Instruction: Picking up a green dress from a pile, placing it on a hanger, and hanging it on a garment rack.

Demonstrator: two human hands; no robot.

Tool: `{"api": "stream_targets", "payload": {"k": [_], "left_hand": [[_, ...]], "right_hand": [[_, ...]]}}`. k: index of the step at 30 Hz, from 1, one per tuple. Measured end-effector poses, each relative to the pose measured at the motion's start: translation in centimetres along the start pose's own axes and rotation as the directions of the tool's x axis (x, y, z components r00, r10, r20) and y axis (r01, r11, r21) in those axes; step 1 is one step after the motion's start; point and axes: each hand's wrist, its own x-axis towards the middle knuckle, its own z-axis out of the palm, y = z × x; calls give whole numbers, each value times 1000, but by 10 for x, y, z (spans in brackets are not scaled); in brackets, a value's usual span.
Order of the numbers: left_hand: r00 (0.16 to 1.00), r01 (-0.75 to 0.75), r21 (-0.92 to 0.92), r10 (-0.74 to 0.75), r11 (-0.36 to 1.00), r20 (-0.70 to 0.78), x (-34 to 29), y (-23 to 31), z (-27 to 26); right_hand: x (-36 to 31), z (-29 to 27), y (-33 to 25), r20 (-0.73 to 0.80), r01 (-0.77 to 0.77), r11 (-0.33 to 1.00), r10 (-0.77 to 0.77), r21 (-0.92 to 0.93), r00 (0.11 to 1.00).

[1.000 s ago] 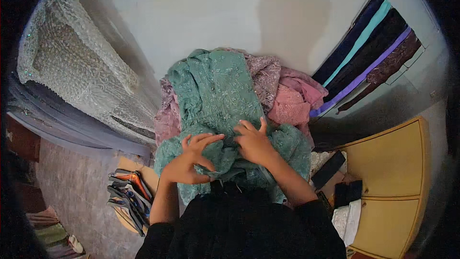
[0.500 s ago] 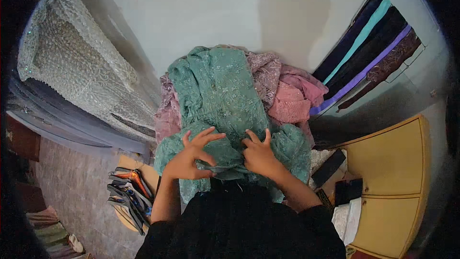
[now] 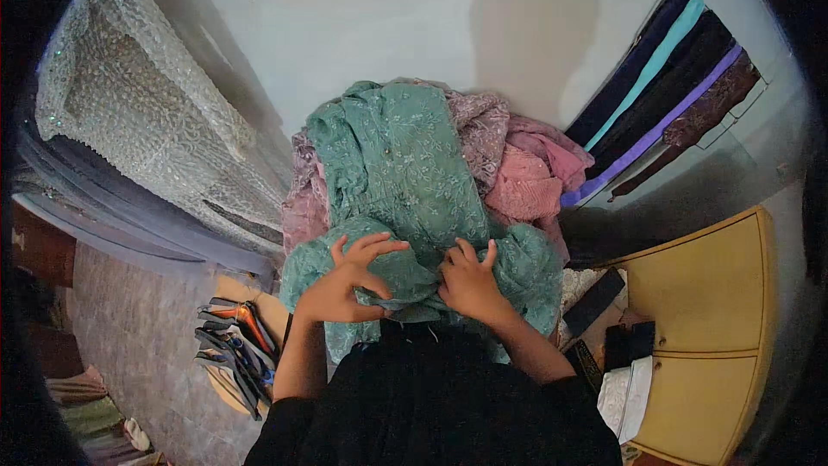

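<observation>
Green garment (image 3: 410,151), one, lying atop pink clothes (image 3: 522,185), near edge gathered at the wearer's front. Looks soft and limp, fairly bulky, probably not slippery; the pale flower stitching could snag. Best held by the folded edge, both sides at once.

Left hand (image 3: 339,292) on the near folds: fingers fanned wide, thumb low at the edge — cannot tell whether it pinches cloth. Right hand (image 3: 474,287) beside it, index and thumb drawn close at the fabric, other fingers lifted; grip also unclear.

Count: five hanging cloths (image 3: 657,91) at right; one beaded gown (image 3: 142,112) left; hangers (image 3: 246,328), several, overlapping — uncountable.
</observation>
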Motion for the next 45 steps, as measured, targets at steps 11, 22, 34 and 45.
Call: {"api": "stream_targets", "payload": {"k": [11, 22, 34, 45], "left_hand": [[999, -38, -60, 39, 997, 26, 0, 7, -9], [993, -28, 371, -15, 928, 113, 93, -23, -4], [815, -245, 127, 134, 961, 564, 124, -36, 37], [981, -177, 517, 105, 838, 166, 125, -56, 34]], "right_hand": [[10, -59, 2, 131, -251, 951, 230, 181, 964], [4, -89, -23, -145, -69, 974, 101, 214, 984], [-10, -80, -9, -232, -249, 936, 307, 251, 923], [-4, -72, -11, -216, -265, 939, 312, 219, 925]]}}
